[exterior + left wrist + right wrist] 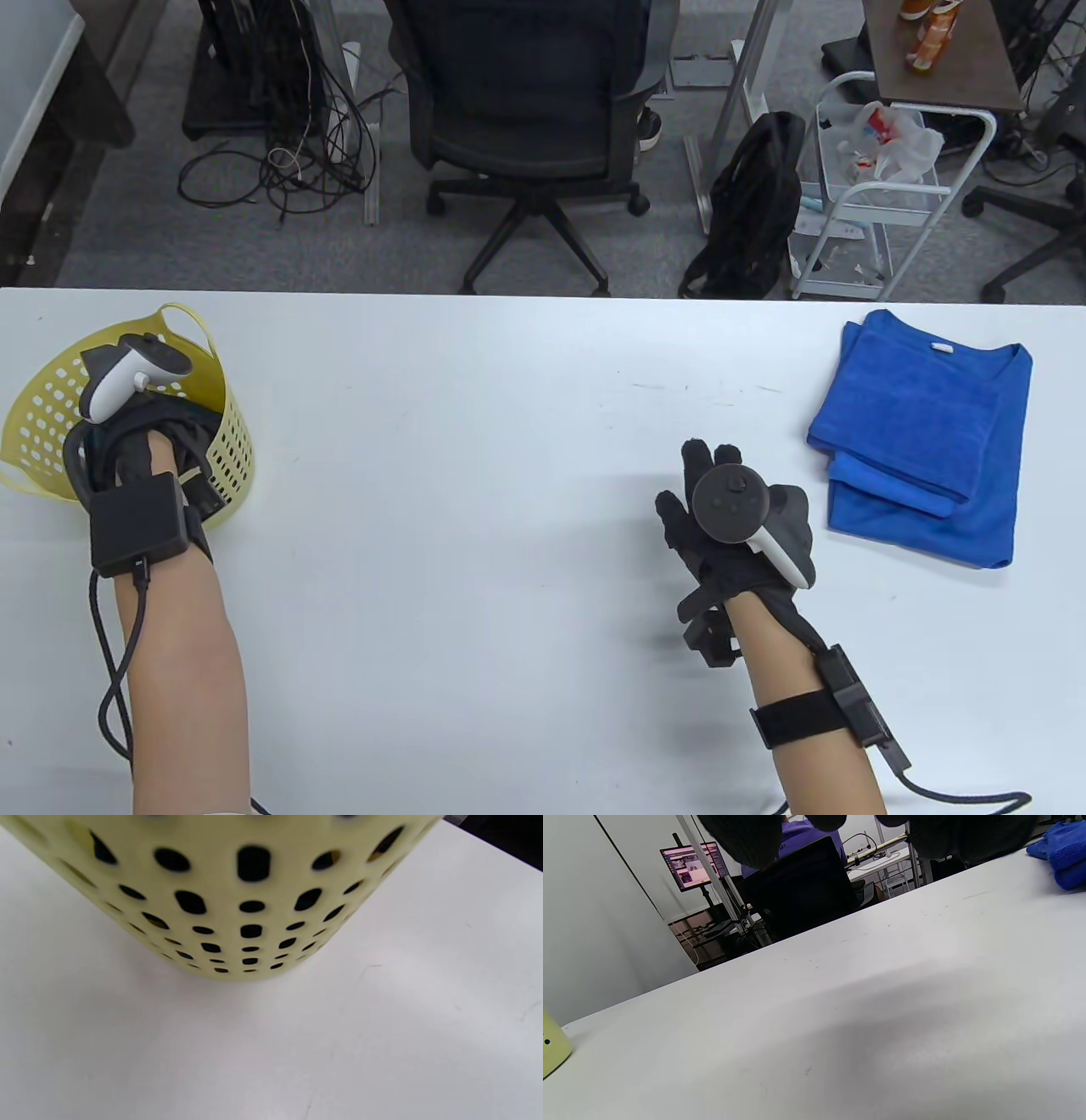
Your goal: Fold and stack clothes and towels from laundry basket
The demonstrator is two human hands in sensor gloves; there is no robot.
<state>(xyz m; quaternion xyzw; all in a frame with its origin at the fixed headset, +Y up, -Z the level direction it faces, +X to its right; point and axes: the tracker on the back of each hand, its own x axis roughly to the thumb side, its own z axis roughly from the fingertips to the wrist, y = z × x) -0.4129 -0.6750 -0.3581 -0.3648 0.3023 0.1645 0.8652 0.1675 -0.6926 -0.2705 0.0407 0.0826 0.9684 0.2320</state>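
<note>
Dark garment (182,433) is being reached for in the basket (34,424), under the left hand (140,433); grip state cannot be told. Right hand (734,518) is being held slack. Fabric judged soft, light; best pinched at an edge.

White table (475,441), bare surface with faint scuff marks. Beyond its far edge, grey carpet. Black swivel office chair (530,110) on castors, far centre. Tangle of black cables (297,161), far left. Black backpack (751,212) on the floor, far right, leaning beside a white wire trolley (882,212) holding a plastic bag. Lit monitor (693,865) on a stand, seen in the right wrist view.
</note>
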